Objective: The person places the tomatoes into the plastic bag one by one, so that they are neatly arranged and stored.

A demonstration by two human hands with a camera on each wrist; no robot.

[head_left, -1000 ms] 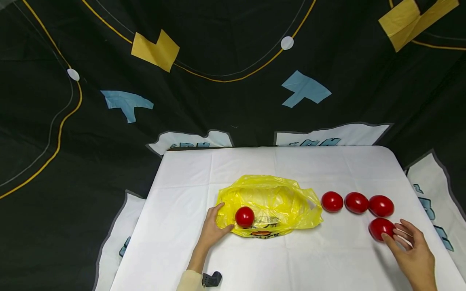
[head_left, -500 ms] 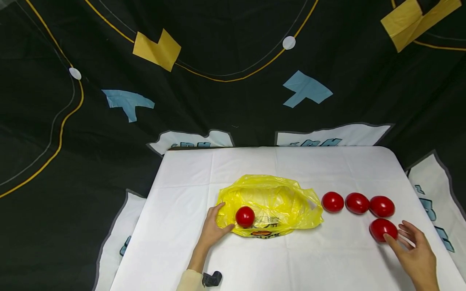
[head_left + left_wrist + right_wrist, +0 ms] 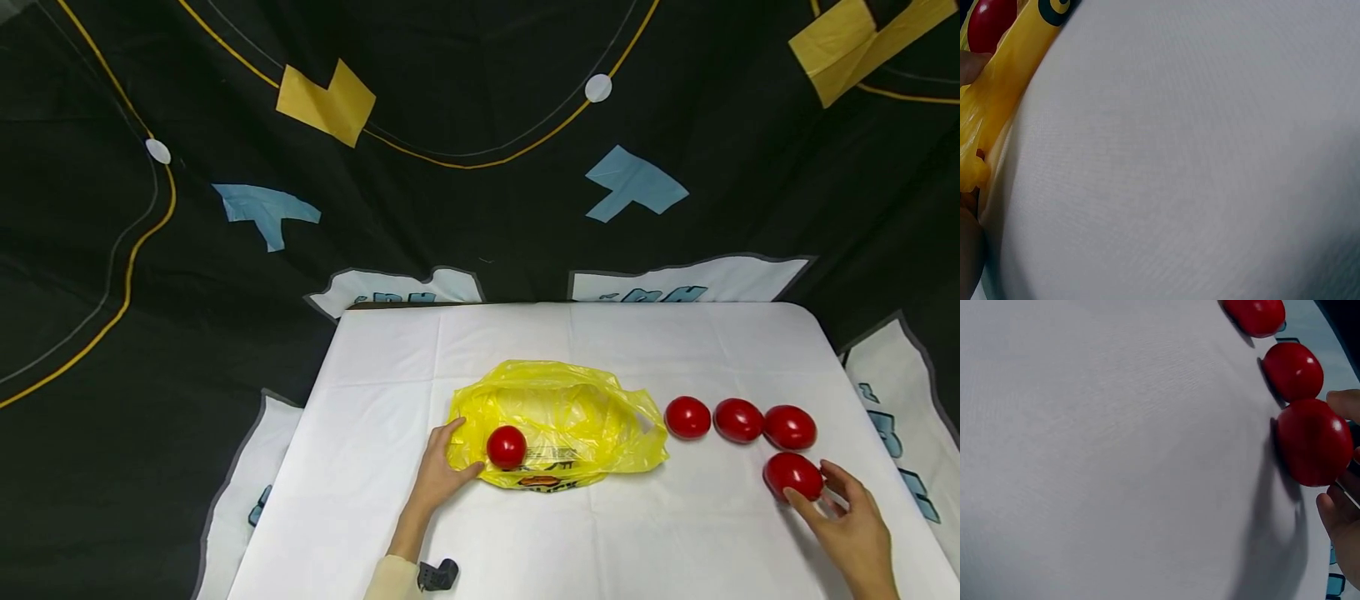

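Observation:
A yellow plastic bag (image 3: pixel 600 417) lies on the white-covered table with its mouth spread wide. My left hand (image 3: pixel 441 477) grips the bag's left edge, fingers on the inside and thumb at the front. One glossy red ball (image 3: pixel 506 447) sits in the bag near that hand; the left wrist view shows part of this ball (image 3: pixel 990 25) too. On the right, my right hand (image 3: pixel 853 527) curls thumb and fingers round another red ball (image 3: pixel 792 477). The right wrist view has fingertips (image 3: pixel 1344 403) at one side of the ball (image 3: pixel 1314 442) and the thumb at the opposite side.
Three more red balls stand in a row right of the bag: a left ball (image 3: pixel 687 417), a middle ball (image 3: pixel 738 420) and a right ball (image 3: pixel 790 427). Behind the table (image 3: pixel 525 325) hangs a black cloth (image 3: pixel 480 225) with coloured shapes.
My right hand's fingers have drawn in closer round the front ball. My left hand keeps its hold on the bag. The whole head view has shifted slightly.

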